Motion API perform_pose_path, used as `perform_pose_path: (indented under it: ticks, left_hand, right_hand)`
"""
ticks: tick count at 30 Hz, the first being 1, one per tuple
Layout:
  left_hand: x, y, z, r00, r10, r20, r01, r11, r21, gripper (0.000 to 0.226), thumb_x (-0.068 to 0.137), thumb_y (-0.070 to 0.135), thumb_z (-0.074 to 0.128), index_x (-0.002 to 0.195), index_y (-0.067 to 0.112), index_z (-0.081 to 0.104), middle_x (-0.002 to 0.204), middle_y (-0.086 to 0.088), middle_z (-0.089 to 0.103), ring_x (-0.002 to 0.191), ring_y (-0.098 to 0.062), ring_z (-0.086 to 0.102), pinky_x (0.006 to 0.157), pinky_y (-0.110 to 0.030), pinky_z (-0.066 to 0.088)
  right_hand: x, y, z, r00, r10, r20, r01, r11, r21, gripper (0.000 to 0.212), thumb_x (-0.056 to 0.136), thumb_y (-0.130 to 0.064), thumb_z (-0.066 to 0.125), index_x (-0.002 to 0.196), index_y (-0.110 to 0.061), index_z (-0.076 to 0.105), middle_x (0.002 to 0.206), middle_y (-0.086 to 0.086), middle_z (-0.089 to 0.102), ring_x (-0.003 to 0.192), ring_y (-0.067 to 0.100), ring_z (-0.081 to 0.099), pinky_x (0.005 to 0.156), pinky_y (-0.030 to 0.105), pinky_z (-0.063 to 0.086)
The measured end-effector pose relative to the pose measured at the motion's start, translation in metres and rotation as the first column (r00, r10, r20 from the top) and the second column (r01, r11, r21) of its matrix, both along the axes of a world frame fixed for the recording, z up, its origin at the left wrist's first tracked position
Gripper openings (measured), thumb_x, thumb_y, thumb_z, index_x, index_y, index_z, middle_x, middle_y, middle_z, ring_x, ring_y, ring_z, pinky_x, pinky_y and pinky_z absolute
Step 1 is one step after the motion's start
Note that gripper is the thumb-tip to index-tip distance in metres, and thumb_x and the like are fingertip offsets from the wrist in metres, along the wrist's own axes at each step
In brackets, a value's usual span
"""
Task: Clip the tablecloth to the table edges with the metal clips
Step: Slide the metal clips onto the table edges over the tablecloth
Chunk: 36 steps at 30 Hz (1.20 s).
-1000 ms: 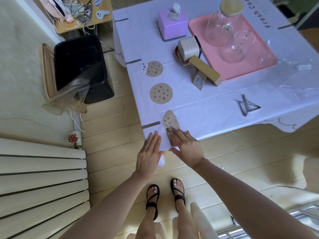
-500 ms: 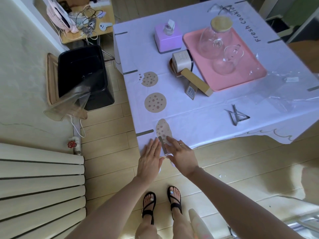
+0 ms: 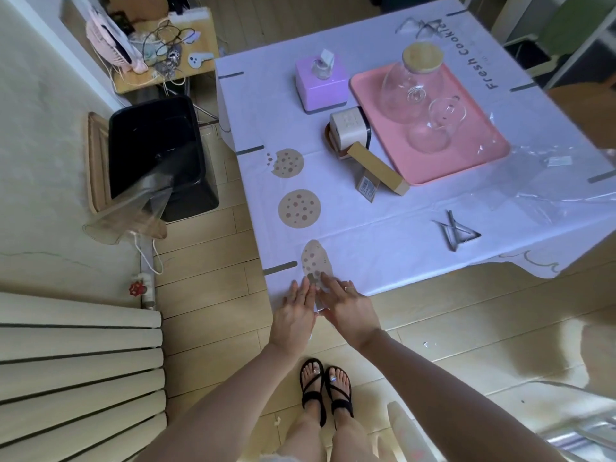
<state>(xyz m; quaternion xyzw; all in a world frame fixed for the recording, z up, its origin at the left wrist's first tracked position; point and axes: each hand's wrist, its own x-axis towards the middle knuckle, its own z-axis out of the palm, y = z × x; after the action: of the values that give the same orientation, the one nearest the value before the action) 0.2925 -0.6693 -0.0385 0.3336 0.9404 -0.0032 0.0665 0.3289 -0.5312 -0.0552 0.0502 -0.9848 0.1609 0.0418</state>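
Bright, diffuse daylight washes the tablecloth (image 3: 383,235) pale and leaves soft-edged shadows on the floor (image 3: 450,311) beneath its overhang. Wide-angle distortion bows the radiator (image 3: 76,368) and stretches the frame's edges; faint glints mark the glass jar (image 3: 410,85), and fine detail is slightly soft throughout.

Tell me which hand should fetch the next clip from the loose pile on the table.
Right, probably. The loose clips lie on the tablecloth off to the right of both hands, so the right hand has the open path; the left hand would have to cross over it.
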Motion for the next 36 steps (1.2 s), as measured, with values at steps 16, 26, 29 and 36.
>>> perform_pose_path:
  ticks: [16,26,29,36]
  left_hand:
    - [-0.026,0.078,0.034,0.967,-0.130,0.217,0.059,0.949,0.308,0.039,0.072,0.016,0.074,0.108,0.004,0.063,0.138,-0.016,0.048,0.102,-0.029,0.063,0.077,-0.034,0.054]
    - [-0.026,0.189,0.038,0.943,-0.002,0.332,-0.101,0.951,0.293,0.038,0.093,0.021,0.048,0.130,0.011,0.047,0.153,-0.001,0.024,0.137,-0.018,0.028,0.105,-0.034,0.033]
    - [-0.020,0.227,0.037,0.922,0.042,0.384,-0.179,0.927,0.330,0.037,0.092,0.019,0.049,0.128,0.009,0.049,0.150,-0.003,0.031,0.137,-0.019,0.031,0.107,-0.030,0.030]
    - [0.001,0.281,0.031,0.852,0.179,0.491,-0.370,0.870,0.325,0.028,0.092,0.018,0.050,0.118,0.008,0.055,0.120,-0.007,0.054,0.113,-0.022,0.051,0.094,-0.030,0.038]
  right_hand:
    - [0.008,0.129,0.020,0.901,-0.434,-0.020,0.428,0.895,-0.123,0.028,0.079,-0.009,0.052,0.102,-0.005,0.067,0.114,0.016,0.063,0.090,0.038,0.063,0.074,0.043,0.055]
    - [0.001,0.242,0.032,0.696,-0.705,0.139,0.718,0.689,-0.101,0.025,0.083,-0.007,0.062,0.107,-0.002,0.059,0.102,0.021,0.052,0.094,0.040,0.053,0.067,0.045,0.047]
    - [-0.004,0.261,0.033,0.718,-0.658,0.227,0.692,0.709,-0.136,0.018,0.088,-0.010,0.056,0.104,-0.001,0.057,0.105,0.019,0.047,0.091,0.040,0.053,0.061,0.041,0.043]
    - [-0.003,0.287,0.035,0.793,-0.555,0.252,0.596,0.793,-0.126,0.010,0.087,-0.012,0.056,0.091,-0.003,0.057,0.105,0.015,0.048,0.082,0.038,0.056,0.054,0.032,0.035]
